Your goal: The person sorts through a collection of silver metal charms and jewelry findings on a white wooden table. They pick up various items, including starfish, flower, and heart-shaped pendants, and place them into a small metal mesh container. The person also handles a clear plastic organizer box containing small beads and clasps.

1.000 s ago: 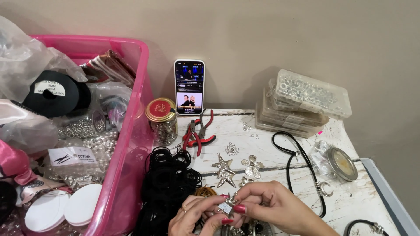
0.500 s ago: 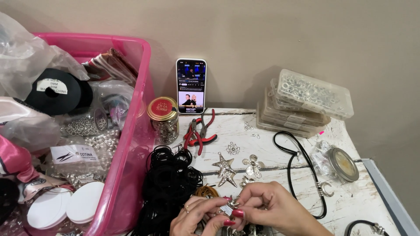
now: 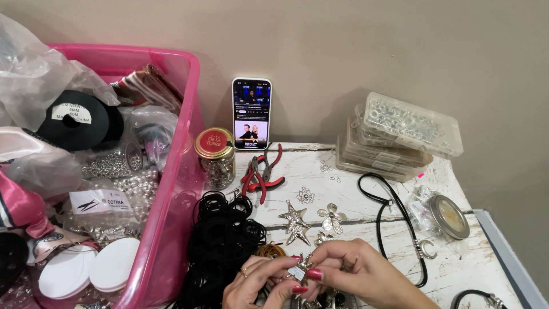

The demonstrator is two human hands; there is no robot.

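At the bottom of the head view, my left hand (image 3: pixel 257 283) and my right hand (image 3: pixel 357 272) meet over a small silver metal charm (image 3: pixel 298 270). Fingers of both hands pinch it together. A silver star charm (image 3: pixel 295 222) and a silver flower charm (image 3: pixel 331 217) lie on the white table (image 3: pixel 354 189) just beyond my hands. A heap of black cord (image 3: pixel 223 240) sits left of my left hand, touching the pink bin.
A pink plastic bin (image 3: pixel 183 171) full of bags, spools and beads fills the left. A gold-lidded jar (image 3: pixel 214 157), red-handled pliers (image 3: pixel 260 177), a phone (image 3: pixel 251 113) leaning on the wall, stacked clear bead boxes (image 3: pixel 400 134), a black cord necklace (image 3: pixel 394 217) and a round tin (image 3: pixel 449 216) stand around.
My hands have shifted slightly lower in the view while still working the small charm between the fingers. Everything on the table stays where it was.
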